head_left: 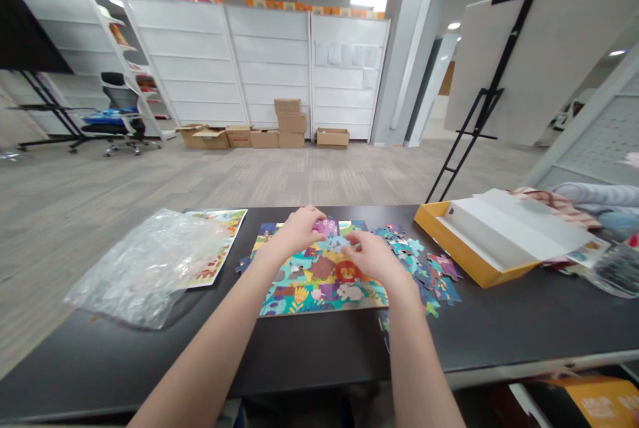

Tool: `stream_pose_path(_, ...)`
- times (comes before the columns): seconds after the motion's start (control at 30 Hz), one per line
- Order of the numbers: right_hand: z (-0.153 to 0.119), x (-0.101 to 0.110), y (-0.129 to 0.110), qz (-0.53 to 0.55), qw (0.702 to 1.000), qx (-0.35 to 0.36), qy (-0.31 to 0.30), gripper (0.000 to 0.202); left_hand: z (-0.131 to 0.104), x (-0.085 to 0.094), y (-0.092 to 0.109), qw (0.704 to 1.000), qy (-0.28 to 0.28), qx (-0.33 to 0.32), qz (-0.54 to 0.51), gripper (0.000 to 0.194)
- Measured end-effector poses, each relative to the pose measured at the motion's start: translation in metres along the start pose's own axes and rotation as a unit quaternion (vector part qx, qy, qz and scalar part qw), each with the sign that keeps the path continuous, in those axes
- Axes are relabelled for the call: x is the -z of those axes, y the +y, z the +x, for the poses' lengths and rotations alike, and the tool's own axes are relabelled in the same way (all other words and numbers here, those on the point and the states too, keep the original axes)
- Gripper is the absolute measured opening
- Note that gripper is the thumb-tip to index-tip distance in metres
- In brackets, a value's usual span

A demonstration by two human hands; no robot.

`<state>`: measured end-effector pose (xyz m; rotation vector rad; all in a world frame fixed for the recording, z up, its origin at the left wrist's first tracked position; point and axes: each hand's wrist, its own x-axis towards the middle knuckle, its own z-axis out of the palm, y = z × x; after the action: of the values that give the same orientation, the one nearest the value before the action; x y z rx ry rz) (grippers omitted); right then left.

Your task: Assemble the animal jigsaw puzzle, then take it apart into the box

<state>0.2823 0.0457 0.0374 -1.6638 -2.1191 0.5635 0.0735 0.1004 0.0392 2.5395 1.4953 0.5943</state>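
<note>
A colourful jigsaw puzzle (319, 291) with animals and flowers lies on the black table in front of me. My left hand (299, 231) is over its upper part, fingers curved and thumb apart, close to a purple patch (327, 226). A light blue puzzle piece (333, 243) shows between my two hands. At its right side, my right hand (372, 255) has fingers and thumb closed at the piece's edge. My forearms and hands cover parts of the picture. Loose puzzle pieces (432, 275) are heaped to the right of the puzzle, partly behind my right forearm.
On the left, a crumpled clear plastic bag (144, 265) overlaps a printed picture sheet (219, 248). A yellow box (482, 268) with a white inside stands at the right, beside folded cloth (559, 205). Cardboard boxes (289, 123) stand against the far shelves.
</note>
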Motion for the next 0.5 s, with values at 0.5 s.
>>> stream_pose_path(0.5,-0.008,0.023,0.033,0.01,0.996,-0.079,0.044,0.028,0.022,-0.04,0.004,0.993,-0.105,-0.045,-0.044,0.041)
